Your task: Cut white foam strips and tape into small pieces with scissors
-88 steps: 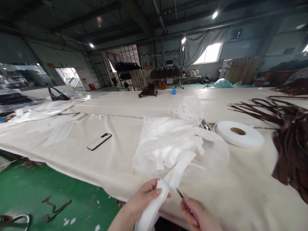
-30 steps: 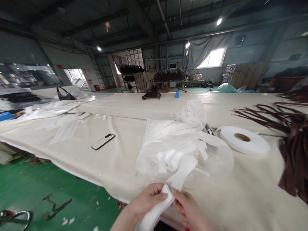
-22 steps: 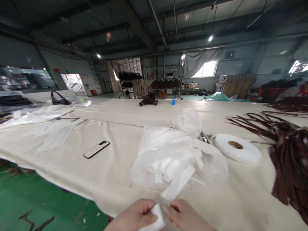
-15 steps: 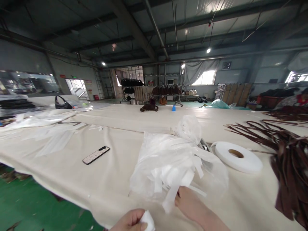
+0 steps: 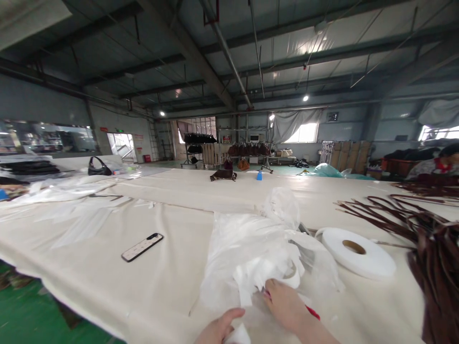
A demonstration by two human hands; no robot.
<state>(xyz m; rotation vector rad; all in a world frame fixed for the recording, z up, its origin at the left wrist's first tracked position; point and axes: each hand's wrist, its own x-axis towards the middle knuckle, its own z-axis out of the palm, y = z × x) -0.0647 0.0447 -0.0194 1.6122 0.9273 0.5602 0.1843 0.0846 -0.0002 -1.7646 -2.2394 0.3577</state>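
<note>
My left hand (image 5: 219,328) is at the bottom edge, index finger stretched out over a folded piece of white strip (image 5: 239,335) that it holds. Just to its right, my right hand (image 5: 283,302) is closed at the near edge of a clear plastic bag (image 5: 222,253). Something slim and red (image 5: 312,313) shows on both sides of this hand; its kind is hidden by the fingers. Loose white strips (image 5: 256,274) spill from the bag's mouth, touching or close to the right fingertips. A large roll of white tape (image 5: 376,258) lies flat to the right.
A phone (image 5: 142,247) lies left on the cream-covered table (image 5: 172,282). Brown straps (image 5: 433,272) are heaped at the right edge. Further back are a brown bag (image 5: 223,175), a blue object (image 5: 258,176) and a black handbag (image 5: 99,167). Another person (image 5: 439,162) is at far right.
My view has tilted up. The left index finger has stretched out over the white piece. My right hand has turned, a red object now shows at it, and the strips have shifted.
</note>
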